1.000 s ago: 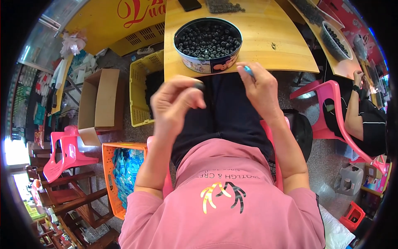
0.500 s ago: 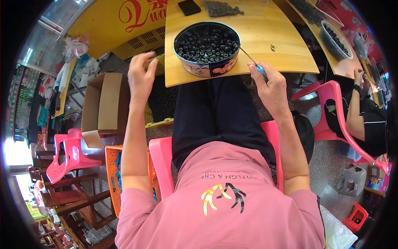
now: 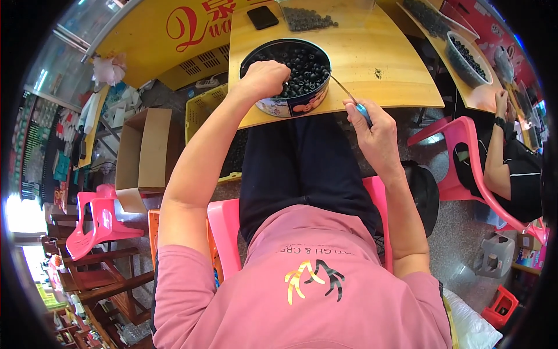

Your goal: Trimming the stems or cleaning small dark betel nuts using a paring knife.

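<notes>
A round printed tin (image 3: 293, 107) near the table's front edge holds many small round black pieces (image 3: 305, 71), some looking ring-shaped. Over its left rim reaches my left hand (image 3: 268, 78), with fingers curled down among the pieces. Its fingertips are mostly hidden, so what they pinch cannot be made out. Just right of the tin, my right hand (image 3: 372, 129) is closed round the blue handle of a screwdriver-like tool (image 3: 362, 111). The tool's thin metal shaft points up and left toward the tin's right rim; its tip is hard to make out.
On the wooden table (image 3: 383, 52) lie a black phone (image 3: 263, 18) and a clear tray (image 3: 311, 20) of dark pieces. A cardboard box (image 3: 152, 151) and yellow crate (image 3: 195, 113) stand left. Another person (image 3: 499, 160) sits right, near a bowl (image 3: 468, 61) of pieces.
My left hand has moved right from beside the table into the tin, its fingers curling into the pieces. My right hand keeps hold of the blue-handled tool, nearly still.
</notes>
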`<action>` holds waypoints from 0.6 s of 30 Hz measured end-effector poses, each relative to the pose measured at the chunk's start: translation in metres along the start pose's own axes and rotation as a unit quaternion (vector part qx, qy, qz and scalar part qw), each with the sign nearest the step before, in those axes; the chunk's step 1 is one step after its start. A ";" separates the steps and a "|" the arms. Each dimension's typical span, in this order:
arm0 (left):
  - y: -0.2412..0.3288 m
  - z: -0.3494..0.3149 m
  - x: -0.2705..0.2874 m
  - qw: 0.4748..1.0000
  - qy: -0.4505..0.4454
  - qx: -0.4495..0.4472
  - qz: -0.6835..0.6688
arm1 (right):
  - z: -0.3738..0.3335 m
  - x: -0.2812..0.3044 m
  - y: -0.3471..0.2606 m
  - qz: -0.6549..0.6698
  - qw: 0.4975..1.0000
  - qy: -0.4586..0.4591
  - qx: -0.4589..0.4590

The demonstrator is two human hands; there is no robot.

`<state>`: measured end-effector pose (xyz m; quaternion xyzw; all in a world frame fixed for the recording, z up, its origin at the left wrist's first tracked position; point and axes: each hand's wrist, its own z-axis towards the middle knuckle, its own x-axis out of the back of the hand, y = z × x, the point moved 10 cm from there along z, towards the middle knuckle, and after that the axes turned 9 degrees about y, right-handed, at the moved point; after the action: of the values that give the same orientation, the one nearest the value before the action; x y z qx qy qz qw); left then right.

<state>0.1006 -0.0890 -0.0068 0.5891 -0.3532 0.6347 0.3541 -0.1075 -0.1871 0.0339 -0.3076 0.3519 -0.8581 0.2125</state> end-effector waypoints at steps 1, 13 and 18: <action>-0.003 0.003 -0.003 1.000 -0.009 0.014 0.009 | 0.001 0.000 0.000 0.002 1.000 0.001 0.002; 0.039 -0.053 0.049 0.792 0.125 0.031 -0.597 | -0.002 -0.012 0.003 0.154 0.977 -0.039 -0.142; 0.064 -0.080 0.055 0.794 0.124 0.052 -0.593 | 0.001 -0.020 -0.019 0.270 0.949 -0.038 -0.157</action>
<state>0.0023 -0.0501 0.0417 0.6171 0.1459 0.3850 0.6706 -0.0950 -0.1631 0.0406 -0.2627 0.5439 -0.6904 0.3982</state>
